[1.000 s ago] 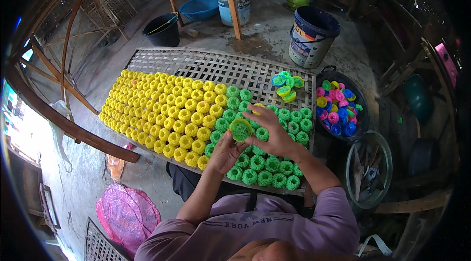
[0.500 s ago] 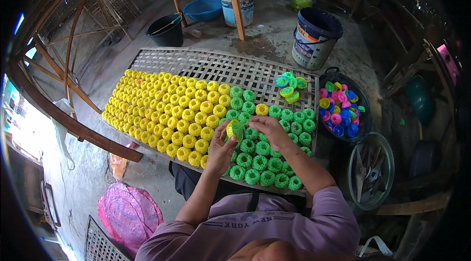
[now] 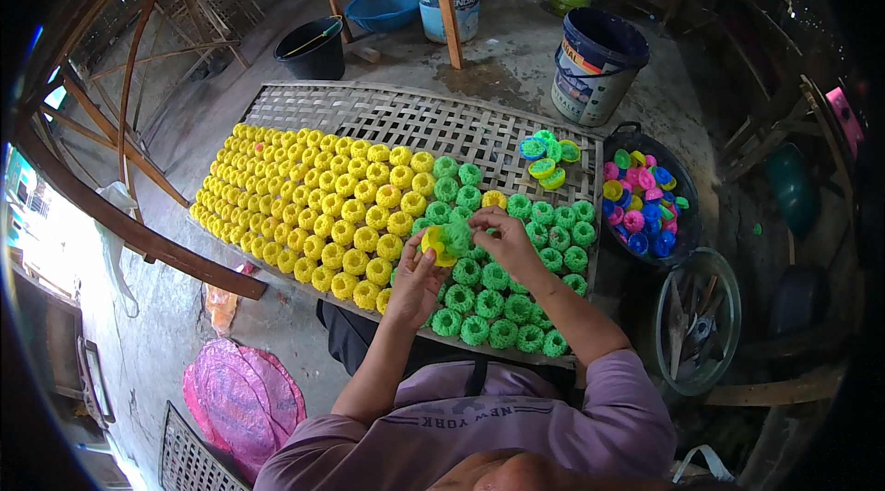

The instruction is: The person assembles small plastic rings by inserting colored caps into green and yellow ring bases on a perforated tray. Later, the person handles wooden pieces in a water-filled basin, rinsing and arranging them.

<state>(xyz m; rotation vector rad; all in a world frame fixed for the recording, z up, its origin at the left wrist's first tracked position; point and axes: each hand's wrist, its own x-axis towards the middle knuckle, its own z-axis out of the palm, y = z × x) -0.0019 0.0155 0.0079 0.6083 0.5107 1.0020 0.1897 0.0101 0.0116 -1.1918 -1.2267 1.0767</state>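
Note:
My left hand grips a small yellow plastic mould cup, tilted to the right. A green, ring-shaped, stringy-looking cake sticks partly out of its mouth. With bunched fingertips my right hand pinches the cake's right edge. Both hands are above a woven bamboo tray. Rows of yellow cakes cover the tray's left part, and green cakes lie on the right, below and around my hands. One lone yellow cake sits among the green ones. Several filled moulds rest near the far right corner.
A black basin of colourful moulds stands right of the tray, with a clear round tub nearer me. Beyond are a large paint bucket, a black bucket and a blue basin. A curved wooden beam reaches in from the left.
The green cake has come partly out of the yellow mould, drawn to the right by my right hand. My left hand still holds the mould at about the same place.

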